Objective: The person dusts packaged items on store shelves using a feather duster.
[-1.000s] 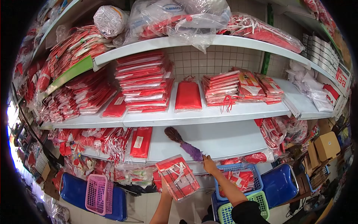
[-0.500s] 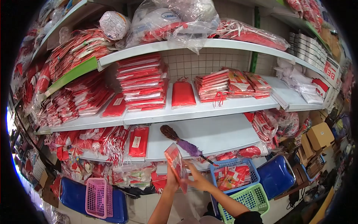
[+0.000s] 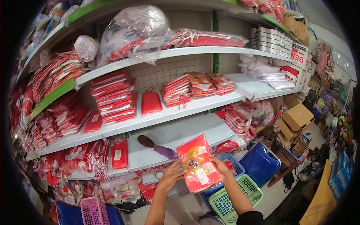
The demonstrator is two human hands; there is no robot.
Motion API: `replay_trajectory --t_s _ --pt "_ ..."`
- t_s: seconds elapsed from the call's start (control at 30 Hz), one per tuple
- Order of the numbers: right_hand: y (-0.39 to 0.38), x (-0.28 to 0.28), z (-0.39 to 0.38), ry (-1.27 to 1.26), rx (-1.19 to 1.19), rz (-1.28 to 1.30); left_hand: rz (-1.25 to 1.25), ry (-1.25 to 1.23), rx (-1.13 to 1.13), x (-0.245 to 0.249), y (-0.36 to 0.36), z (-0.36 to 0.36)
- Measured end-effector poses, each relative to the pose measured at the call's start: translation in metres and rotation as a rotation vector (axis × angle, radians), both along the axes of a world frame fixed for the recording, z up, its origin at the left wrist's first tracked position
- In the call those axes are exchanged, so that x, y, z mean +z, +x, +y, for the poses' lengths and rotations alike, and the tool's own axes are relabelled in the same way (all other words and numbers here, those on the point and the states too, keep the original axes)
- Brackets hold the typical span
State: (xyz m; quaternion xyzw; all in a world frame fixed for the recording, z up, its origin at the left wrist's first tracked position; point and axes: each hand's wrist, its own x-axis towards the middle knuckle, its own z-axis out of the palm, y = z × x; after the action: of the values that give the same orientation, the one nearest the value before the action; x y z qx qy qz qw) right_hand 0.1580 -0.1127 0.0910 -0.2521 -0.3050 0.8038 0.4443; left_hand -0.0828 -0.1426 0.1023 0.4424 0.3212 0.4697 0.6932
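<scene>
A flat red packet in clear plastic, with a gold emblem and a white handwritten label, is tilted up in front of me. My right hand grips its right edge, thumb across the front. At the lower left edge, my left hand has curved fingers against the packet; some fingertips are hidden. Behind it, a feather duster with brown and purple feathers lies on the lower shelf. Below the right hand are a blue basket with red packets in it and a green basket.
Stacked red packets stand on the middle shelf. More bagged red goods fill the lower left. A pink basket sits on a blue seat. To the right are a blue chair and cardboard boxes.
The packet has turned from nearly edge-on to facing me and moved right. My right hand has shifted to its right edge. The view has swung right.
</scene>
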Motion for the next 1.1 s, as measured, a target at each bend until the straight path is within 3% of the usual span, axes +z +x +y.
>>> replay_trajectory --t_s 0.27,0.37,0.4,0.53,0.67,0.73,0.87,0.93,1.03,1.1 --pt "0.068 0.052 0.007 0.097 -0.122 0.017 0.006 0.169 0.052 0.051 0.077 0.030" --pt "0.092 0.062 0.001 0.318 -0.225 -0.301 0.009 0.222 0.104 0.056 0.100 0.046" --pt "0.104 0.051 0.005 0.375 -0.263 -0.523 -0.005 0.262 0.122 0.053 0.108 0.053" --pt "0.127 0.019 0.013 0.524 -0.403 -0.441 0.023 0.266 0.103 0.055 0.128 0.076" --pt "0.136 0.027 0.023 0.599 -0.599 -0.493 0.247 0.376 0.078 0.055 0.147 0.108" --pt "0.145 0.026 0.044 0.659 -0.675 -0.572 0.370 0.506 0.086 0.055 0.156 0.134" --pt "0.157 0.053 0.088 0.809 -0.869 -0.760 0.325 0.585 -0.016 0.088 0.168 0.185" --pt "0.157 0.080 0.114 0.817 -0.941 -0.730 0.267 0.605 -0.016 0.105 0.176 0.225" --pt "0.174 0.108 0.183 1.043 -1.096 -0.865 0.201 0.635 0.018 0.139 0.191 0.287" --pt "0.184 0.129 0.235 1.057 -1.171 -0.975 0.161 0.659 0.076 0.161 0.203 0.333"
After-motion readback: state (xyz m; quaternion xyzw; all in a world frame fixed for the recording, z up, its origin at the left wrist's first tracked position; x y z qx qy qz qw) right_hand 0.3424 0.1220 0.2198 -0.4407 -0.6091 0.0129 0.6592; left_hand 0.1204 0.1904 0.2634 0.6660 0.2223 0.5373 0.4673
